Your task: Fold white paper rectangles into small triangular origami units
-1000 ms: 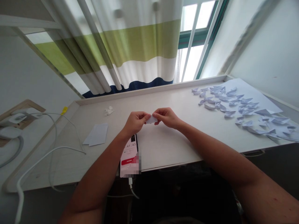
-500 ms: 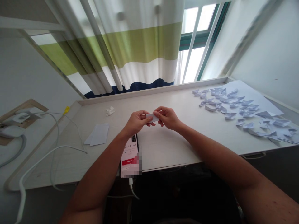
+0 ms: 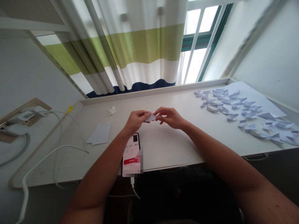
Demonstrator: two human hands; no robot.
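Note:
A small folded piece of white paper is pinched between the thumb and fingers of my left hand, just above the middle of the table. My right hand is at the paper's right edge, with its thumb and forefinger bent and a gap between them. Those fingertips are at or very near the edge; whether they touch it is hard to tell. Below my left wrist lies a phone showing a running timer, partly covered by my forearm.
Many small folded paper boats are spread over the right side of the white table, some on a large white sheet. At left are flat paper slips, a crumpled tissue, white cables and a power strip.
The right thumb and forefinger have loosened from their pinch on the paper and spread a little apart. My left hand keeps hold of it. The view has shifted slightly.

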